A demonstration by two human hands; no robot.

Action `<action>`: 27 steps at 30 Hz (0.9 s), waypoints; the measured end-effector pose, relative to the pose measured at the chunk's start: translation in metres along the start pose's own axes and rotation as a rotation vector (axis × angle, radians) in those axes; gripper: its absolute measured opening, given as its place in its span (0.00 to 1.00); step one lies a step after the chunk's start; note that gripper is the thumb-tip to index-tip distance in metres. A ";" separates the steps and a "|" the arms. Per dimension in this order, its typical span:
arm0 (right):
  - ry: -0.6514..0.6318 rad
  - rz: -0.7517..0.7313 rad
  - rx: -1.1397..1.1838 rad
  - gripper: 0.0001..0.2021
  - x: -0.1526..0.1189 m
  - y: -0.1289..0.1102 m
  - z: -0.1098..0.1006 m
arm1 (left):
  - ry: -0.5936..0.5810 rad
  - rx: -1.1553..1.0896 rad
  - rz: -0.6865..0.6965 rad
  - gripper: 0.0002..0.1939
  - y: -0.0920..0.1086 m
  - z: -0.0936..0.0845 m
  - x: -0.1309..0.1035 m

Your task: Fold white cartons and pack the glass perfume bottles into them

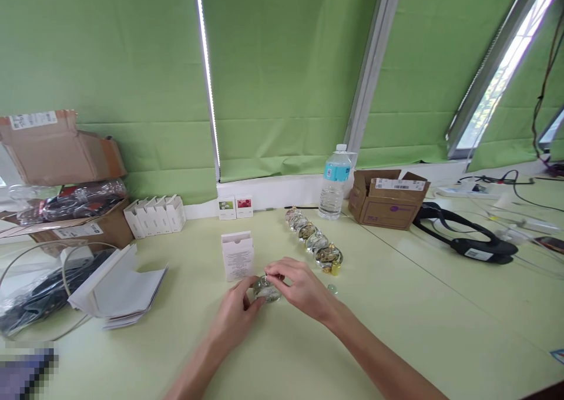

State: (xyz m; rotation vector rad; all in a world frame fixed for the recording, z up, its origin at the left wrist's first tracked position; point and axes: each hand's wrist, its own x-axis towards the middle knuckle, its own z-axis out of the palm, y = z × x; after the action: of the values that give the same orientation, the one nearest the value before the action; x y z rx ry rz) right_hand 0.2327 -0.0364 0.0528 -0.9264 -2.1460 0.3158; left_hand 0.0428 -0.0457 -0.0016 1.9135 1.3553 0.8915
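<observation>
My left hand (238, 306) is closed around the side of a small round glass bottle (269, 293) on the table, thumb in front and fingers behind. My right hand (296, 282) pinches at the top of the same bottle; whatever lies between those fingertips is too small to make out. Just behind the left hand stands a white printed carton (238, 258), its top open. To the right of my right hand lies a small round clear piece (332, 289). Beyond it, a row of several similar round glass bottles (316, 241) with gold-coloured parts runs back toward the wall.
A water bottle (335, 182) and an open cardboard box (388, 203) stand at the back, with a black headset (471, 241) farther right. White cartons (154, 217) line up back left, near folded white paper (127, 288), bagged cables (48, 288) and stacked brown boxes (57, 153).
</observation>
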 end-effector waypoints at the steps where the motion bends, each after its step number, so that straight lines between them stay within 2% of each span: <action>1: 0.001 0.000 -0.012 0.08 0.000 -0.001 0.000 | -0.003 -0.004 0.005 0.16 0.000 0.000 0.000; 8: -0.022 0.061 -0.014 0.10 -0.001 -0.008 -0.003 | 0.003 0.018 -0.007 0.18 -0.001 0.002 0.000; 12: 0.010 0.076 0.007 0.14 -0.003 -0.010 -0.008 | -0.002 0.021 -0.013 0.19 0.000 0.000 0.000; 15: 0.124 0.101 -0.024 0.13 -0.003 -0.009 -0.024 | -0.007 0.020 -0.011 0.17 -0.001 0.000 0.001; 18: 0.179 0.254 -0.117 0.14 -0.010 0.000 -0.049 | -0.012 0.027 -0.002 0.17 -0.004 0.000 0.002; 20: 0.079 0.407 -0.195 0.15 -0.021 0.011 -0.063 | -0.008 0.038 -0.001 0.19 -0.007 0.001 0.002; 22: -0.066 0.543 -0.272 0.12 -0.036 0.025 -0.072 | -0.008 0.046 -0.005 0.19 -0.010 0.003 0.002; 25: -0.155 0.669 -0.364 0.04 -0.056 0.043 -0.072 | -0.021 0.053 -0.018 0.20 -0.012 0.004 0.002; 27: -0.176 0.686 -0.376 0.06 -0.062 0.050 -0.067 | -0.023 0.056 -0.021 0.20 -0.012 0.004 0.002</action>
State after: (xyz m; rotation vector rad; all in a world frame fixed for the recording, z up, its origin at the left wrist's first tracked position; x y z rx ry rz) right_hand 0.3355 -0.0492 0.0398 -1.9141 -2.0110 0.3366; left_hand 0.0401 -0.0407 -0.0131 1.9417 1.3979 0.8269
